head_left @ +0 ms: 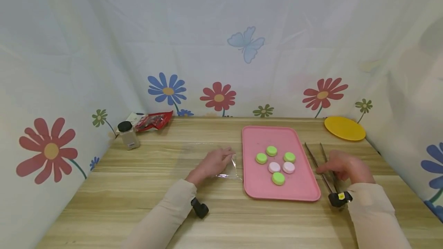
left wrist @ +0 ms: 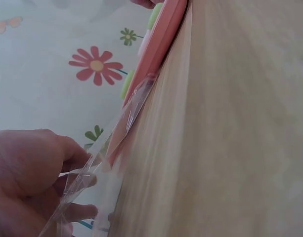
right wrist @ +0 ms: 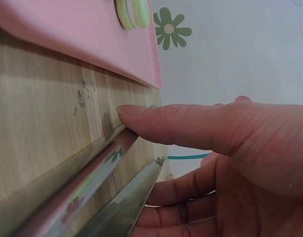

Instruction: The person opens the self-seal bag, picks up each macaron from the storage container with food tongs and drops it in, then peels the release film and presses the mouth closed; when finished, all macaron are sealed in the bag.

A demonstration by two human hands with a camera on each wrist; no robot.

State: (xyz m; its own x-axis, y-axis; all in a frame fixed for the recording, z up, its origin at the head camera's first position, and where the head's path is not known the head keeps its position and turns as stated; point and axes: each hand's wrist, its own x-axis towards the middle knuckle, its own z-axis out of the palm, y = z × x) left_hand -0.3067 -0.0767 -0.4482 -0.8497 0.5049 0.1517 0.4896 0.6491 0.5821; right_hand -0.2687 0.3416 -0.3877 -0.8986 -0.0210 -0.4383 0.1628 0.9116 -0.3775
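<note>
In the head view my left hand (head_left: pixel 214 163) is on the table just left of a pink tray (head_left: pixel 254 183). It holds a clear plastic bag (head_left: pixel 231 170); the left wrist view shows the bag's film (left wrist: pixel 127 114) among its fingers. Several green macarons (head_left: pixel 278 178) and two pale pink macarons (head_left: pixel 288 167) lie on the tray. To the tray's right, my right hand (head_left: pixel 347 166) grips metal tongs (head_left: pixel 313 157) lying on the table. Its thumb (right wrist: pixel 166 123) presses one arm of the tongs, and the other fingers bend beside the second arm.
A yellow plate (head_left: pixel 344 128) lies at the back right corner. At the back left stand a jar (head_left: pixel 129 137) with a black lid and a red packet (head_left: pixel 155 120). A white flowered curtain (head_left: pixel 194 57) hangs behind the wooden table (head_left: pixel 242 222).
</note>
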